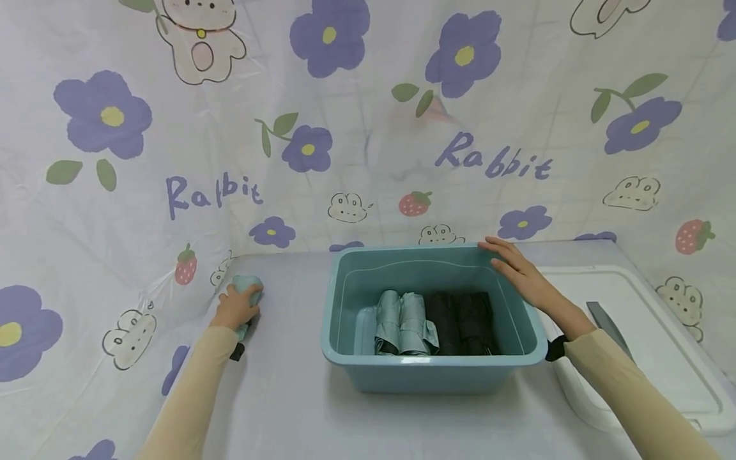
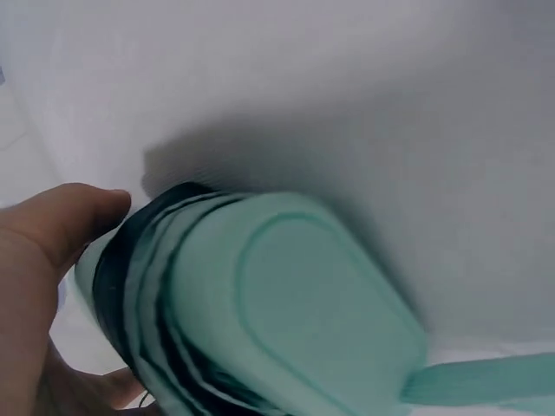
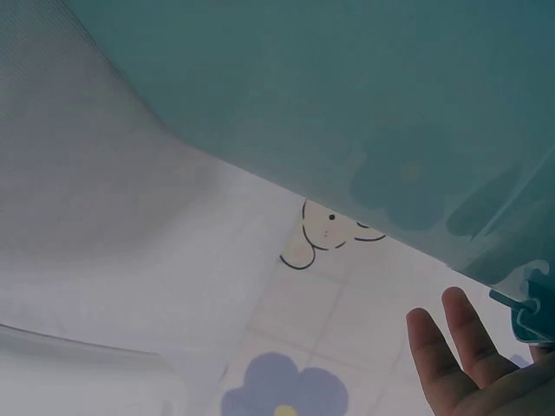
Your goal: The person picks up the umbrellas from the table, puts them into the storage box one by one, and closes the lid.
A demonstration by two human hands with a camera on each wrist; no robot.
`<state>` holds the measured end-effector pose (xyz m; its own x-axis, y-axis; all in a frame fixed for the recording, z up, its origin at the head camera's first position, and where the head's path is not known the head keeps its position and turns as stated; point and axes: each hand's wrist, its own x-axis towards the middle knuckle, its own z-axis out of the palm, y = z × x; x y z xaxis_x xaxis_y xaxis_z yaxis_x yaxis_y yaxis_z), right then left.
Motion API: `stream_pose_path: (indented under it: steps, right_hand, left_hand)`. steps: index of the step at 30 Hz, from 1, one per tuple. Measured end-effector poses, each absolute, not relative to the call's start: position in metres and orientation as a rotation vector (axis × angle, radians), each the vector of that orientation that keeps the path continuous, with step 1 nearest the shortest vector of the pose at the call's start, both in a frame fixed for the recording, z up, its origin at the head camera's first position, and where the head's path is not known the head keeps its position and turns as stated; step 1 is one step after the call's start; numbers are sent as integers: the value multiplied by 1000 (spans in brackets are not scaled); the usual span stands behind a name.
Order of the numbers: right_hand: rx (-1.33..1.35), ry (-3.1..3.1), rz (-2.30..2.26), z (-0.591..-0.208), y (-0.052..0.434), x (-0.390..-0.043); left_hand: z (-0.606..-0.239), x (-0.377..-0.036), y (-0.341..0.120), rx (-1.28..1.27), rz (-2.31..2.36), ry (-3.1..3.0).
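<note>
Flower-print cloth behind our pale table, our left hand gripping a folded mint umbrella left of the teal plastic tub, left wrist view alone showing its smooth rounded cap, our right hand flat, fingers straight on the tub's far rim, rolled grey and black umbrellas inside.

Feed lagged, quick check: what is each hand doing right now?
Left hand: grips a folded mint umbrella on the table.
Right hand: open, fingers resting flat on the teal tub rim.

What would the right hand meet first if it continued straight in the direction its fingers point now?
The right hand lies flat on the teal bin's back right rim, pointing up-left along it. Going on, it would probably slide along that rim, then meet the flowered cloth backdrop; depth is unclear.
</note>
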<state>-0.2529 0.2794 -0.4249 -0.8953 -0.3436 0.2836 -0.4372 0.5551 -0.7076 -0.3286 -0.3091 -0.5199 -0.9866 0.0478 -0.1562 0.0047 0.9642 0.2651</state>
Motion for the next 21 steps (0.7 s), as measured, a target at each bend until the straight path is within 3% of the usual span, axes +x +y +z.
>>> stream_pose_path:
  steps: [21]
  right_hand:
    - [696, -2660, 1268, -425, 282, -255]
  left_hand:
    - [-507, -344, -303, 3, 329, 2907]
